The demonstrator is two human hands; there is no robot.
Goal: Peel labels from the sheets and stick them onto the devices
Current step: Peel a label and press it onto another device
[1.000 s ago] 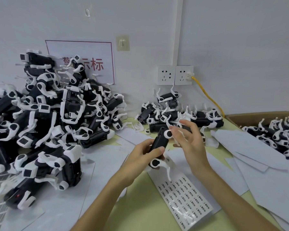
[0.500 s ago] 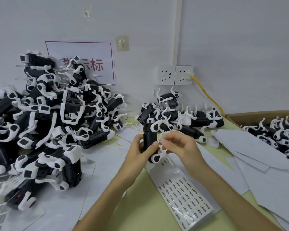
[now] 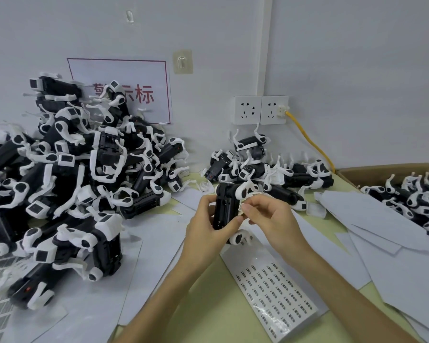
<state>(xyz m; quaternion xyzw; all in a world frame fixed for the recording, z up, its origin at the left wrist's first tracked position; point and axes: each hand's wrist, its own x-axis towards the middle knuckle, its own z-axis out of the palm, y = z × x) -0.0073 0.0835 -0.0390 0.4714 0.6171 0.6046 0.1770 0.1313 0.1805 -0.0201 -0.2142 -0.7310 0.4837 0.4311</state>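
Note:
My left hand [image 3: 208, 225] grips a black device with white clips [image 3: 224, 206], held upright above the table. My right hand [image 3: 268, 216] pinches a small white label [image 3: 241, 207] against the device's right side. Below the hands lies a label sheet [image 3: 275, 295] with rows of small printed labels. Part of the device's lower end is hidden behind my left fingers.
A tall pile of black-and-white devices [image 3: 67, 184] fills the left. A smaller pile [image 3: 265, 172] lies behind the hands by the wall sockets [image 3: 260, 110]. A cardboard box [image 3: 382, 169] with more devices stands at the right. Loose white sheets [image 3: 382, 226] cover the green table [image 3: 208, 305].
The device was turned from tilted to upright and drawn closer. My right hand came from above it down to its right side, now pressing a label there.

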